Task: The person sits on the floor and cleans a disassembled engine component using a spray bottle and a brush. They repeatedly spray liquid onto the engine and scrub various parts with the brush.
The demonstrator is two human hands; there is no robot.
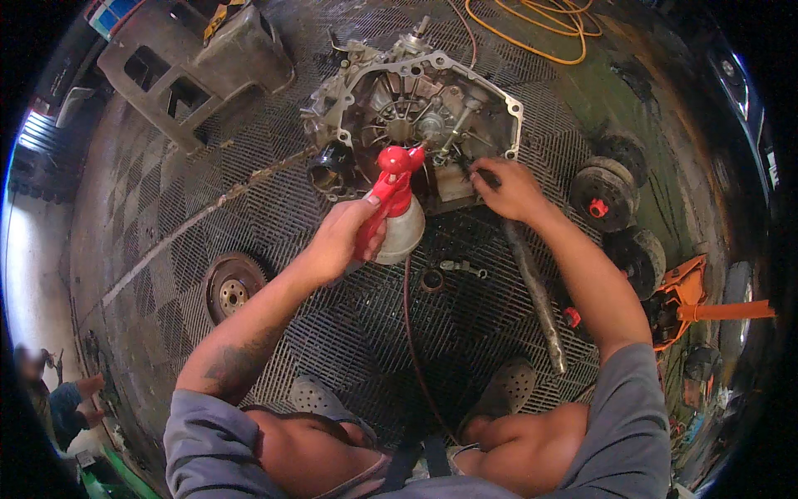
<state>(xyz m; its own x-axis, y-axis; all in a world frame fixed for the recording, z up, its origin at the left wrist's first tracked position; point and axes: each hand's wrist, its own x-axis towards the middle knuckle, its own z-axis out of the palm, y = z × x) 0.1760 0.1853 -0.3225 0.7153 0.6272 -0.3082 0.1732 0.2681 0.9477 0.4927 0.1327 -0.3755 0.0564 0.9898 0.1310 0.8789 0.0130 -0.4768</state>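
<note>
My left hand (pixel 345 231) is wrapped round a spray bottle (pixel 405 235) with a red trigger head and a pale, cloudy body. Its nozzle points at an open metal gearbox housing (pixel 514 112) standing on the floor, whose ribbed inside faces me. At the housing's lower right edge is my right hand (pixel 509 191), its fingers closed. Something dark shows at those fingertips, too small to make out. A dark cylindrical part (pixel 332 169) sits at the housing's lower left. Under my right wrist a long metal bar (pixel 536 299) lies on the matting.
A metal ring (pixel 432 280) and a small metal fitting (pixel 463 267) lie before the housing. A toothed disc (pixel 234 291) is at left, a grey stool (pixel 199 71) behind. Round weights (pixel 600 195), an orange stand (pixel 686 291) and a yellow hose (pixel 540 51) lie rightward. Another person (pixel 66 403) sits far left.
</note>
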